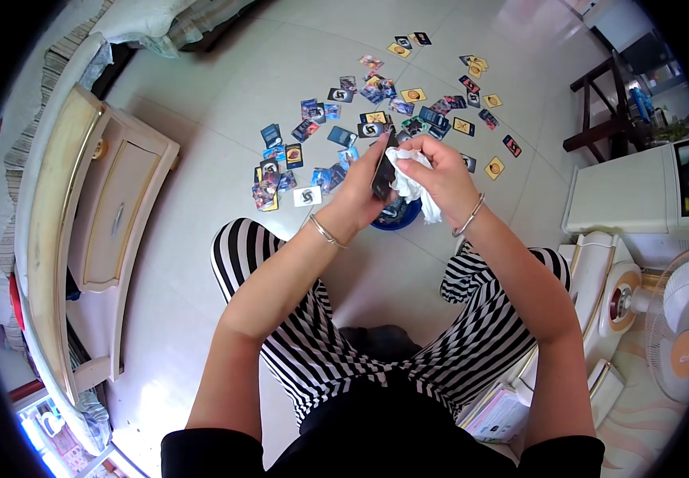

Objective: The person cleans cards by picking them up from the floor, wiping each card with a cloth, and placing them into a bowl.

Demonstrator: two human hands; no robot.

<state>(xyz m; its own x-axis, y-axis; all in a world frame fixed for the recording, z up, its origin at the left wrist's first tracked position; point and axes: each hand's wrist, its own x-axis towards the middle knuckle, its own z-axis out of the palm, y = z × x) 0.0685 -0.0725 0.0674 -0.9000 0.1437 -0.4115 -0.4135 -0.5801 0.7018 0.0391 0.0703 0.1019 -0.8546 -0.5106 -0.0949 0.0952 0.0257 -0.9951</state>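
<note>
My left hand (357, 193) is closed round a dark, flat card-like object (383, 177), held up on edge above the floor. Pinched in my right hand (445, 177) is a crumpled white tissue (413, 188), which touches or nearly touches the dark object's right side. Below both hands stands a blue round container (399, 220) with dark cards inside, partly hidden by the hands and the tissue. Many picture cards lie scattered on the floor beyond, among them a white card (308, 196) with a black emblem.
A cream wooden cabinet (118, 209) stands at the left. On the right are a dark wooden stool (599, 107), a white appliance (623, 199) and a fan (685, 334). My legs in striped trousers are folded around the near floor (384, 295).
</note>
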